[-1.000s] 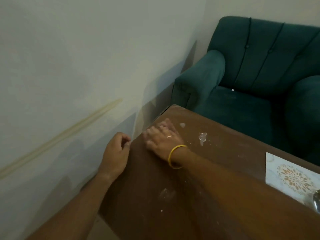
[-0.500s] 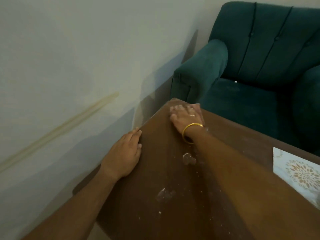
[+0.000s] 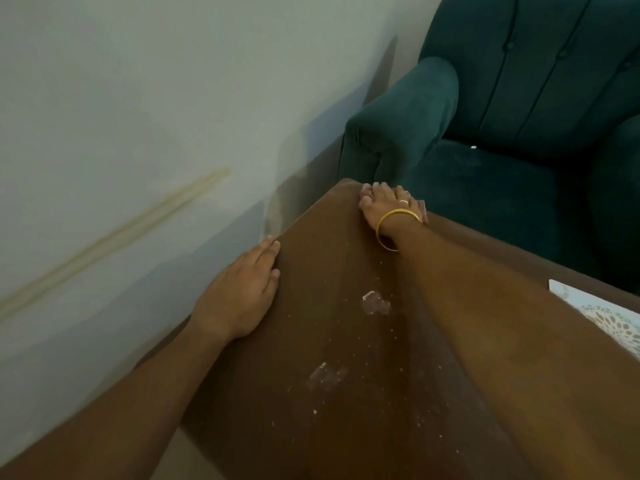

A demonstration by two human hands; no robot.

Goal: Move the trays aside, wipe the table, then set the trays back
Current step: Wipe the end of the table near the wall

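Observation:
The brown wooden table (image 3: 311, 341) carries pale smears (image 3: 375, 303) and scattered crumbs. My right hand (image 3: 388, 206), with a gold bangle and a ring, lies flat at the table's far corner with its fingers spread over the edge. A small pinkish bit (image 3: 423, 210) shows beside its fingers; I cannot tell what it is. Over the table's left edge near the wall, my left hand (image 3: 242, 296) rests flat with straight fingers. A white tray (image 3: 595, 310) with a lacy round pattern pokes in at the right edge, mostly out of view.
A pale wall (image 3: 138, 133) runs close along the table's left side. A dark green armchair (image 3: 502, 133) stands right behind the table's far edge, its armrest near the corner.
My right hand has slid from the table's left edge up to the far corner. My left hand has uncurled and now lies flat on the left edge. The view has shifted right.

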